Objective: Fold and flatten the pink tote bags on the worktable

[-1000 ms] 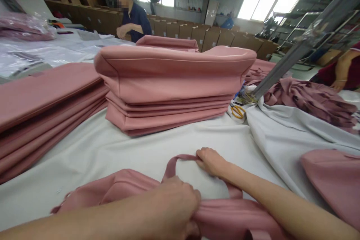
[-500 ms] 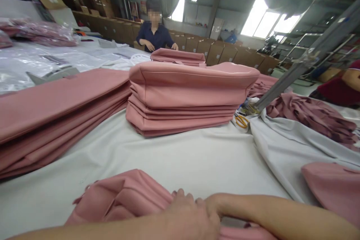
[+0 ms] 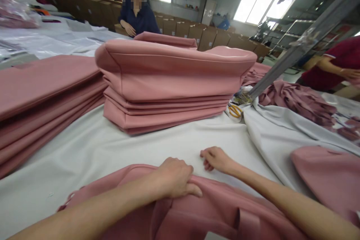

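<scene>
A pink leather-like bag point(image 3: 180, 213) lies in the near foreground, with a strap loop showing at its lower right. My left hand point(image 3: 177, 178) grips its upper edge, thumb toward me and fingers over the far side. Just beyond that edge, above the pale cloth, my right hand point(image 3: 215, 158) has curled fingers, and whether anything small is between them cannot be made out. Behind both hands stands a stack of folded pink bags point(image 3: 174, 78).
Another pink stack point(image 3: 42, 86) fills the left. Yellow-handled scissors point(image 3: 234, 110) lie beside a slanting metal post point(image 3: 303, 41). Pink straps point(image 3: 300, 101) are heaped at right, near a pink piece point(image 3: 329, 176). A person in navy point(image 3: 139, 18) and one in maroon point(image 3: 334, 63) are beyond.
My hands have moved apart and farther forward, the right one off the bag. More of the bag is spread across the foreground. The view has shifted and the far stacks appear nearer.
</scene>
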`<state>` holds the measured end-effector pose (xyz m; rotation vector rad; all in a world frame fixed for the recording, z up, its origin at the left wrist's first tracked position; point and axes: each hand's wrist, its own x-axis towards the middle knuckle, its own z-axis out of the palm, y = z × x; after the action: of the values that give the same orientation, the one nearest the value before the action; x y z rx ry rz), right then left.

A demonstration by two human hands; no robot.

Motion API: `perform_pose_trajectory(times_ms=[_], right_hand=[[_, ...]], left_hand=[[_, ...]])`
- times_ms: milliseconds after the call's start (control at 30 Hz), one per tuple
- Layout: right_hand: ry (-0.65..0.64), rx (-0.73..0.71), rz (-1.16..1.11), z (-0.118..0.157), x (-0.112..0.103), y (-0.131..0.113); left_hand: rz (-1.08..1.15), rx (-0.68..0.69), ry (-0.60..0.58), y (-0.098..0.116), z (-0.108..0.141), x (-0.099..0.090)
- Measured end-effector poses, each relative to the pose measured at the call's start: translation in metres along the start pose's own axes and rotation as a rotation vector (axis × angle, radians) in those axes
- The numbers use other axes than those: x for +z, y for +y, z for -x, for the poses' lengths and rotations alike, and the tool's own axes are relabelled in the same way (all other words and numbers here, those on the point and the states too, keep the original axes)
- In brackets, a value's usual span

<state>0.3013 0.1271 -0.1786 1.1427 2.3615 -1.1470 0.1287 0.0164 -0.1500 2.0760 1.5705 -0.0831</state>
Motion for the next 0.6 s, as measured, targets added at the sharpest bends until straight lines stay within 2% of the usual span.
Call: perform_pose_trajectory(times_ms=[100, 167, 233, 300, 367, 467, 600], right_hand=[[0.202, -0.016, 0.105, 0.049, -0.010, 0.014], [0.234, -0.028, 0.307, 0.079, 0.003, 0.024], [0.213, 0.025, 0.471, 0.095, 0.026, 0.037], [0.218, 0.062, 0.528, 0.099, 0.045, 0.055], [0.243, 0.008, 0.517, 0.095, 0.056, 0.073], [0.308, -0.122, 0.450, 0.090, 0.060, 0.094], [0.439, -0.182, 0.378, 0.087, 0.066, 0.114]], left_hand=[[-0.020, -0.032, 0.010, -0.010, -0.018, 0.024], [-0.040, -0.068, 0.039, -0.010, -0.025, 0.038], [-0.094, -0.091, 0.126, -0.008, -0.026, 0.048], [-0.152, -0.088, 0.248, -0.008, -0.022, 0.055], [-0.154, -0.083, 0.337, -0.014, -0.016, 0.060], [-0.014, -0.047, 0.340, -0.030, -0.012, 0.067], [0.105, 0.012, 0.330, -0.040, -0.016, 0.069]])
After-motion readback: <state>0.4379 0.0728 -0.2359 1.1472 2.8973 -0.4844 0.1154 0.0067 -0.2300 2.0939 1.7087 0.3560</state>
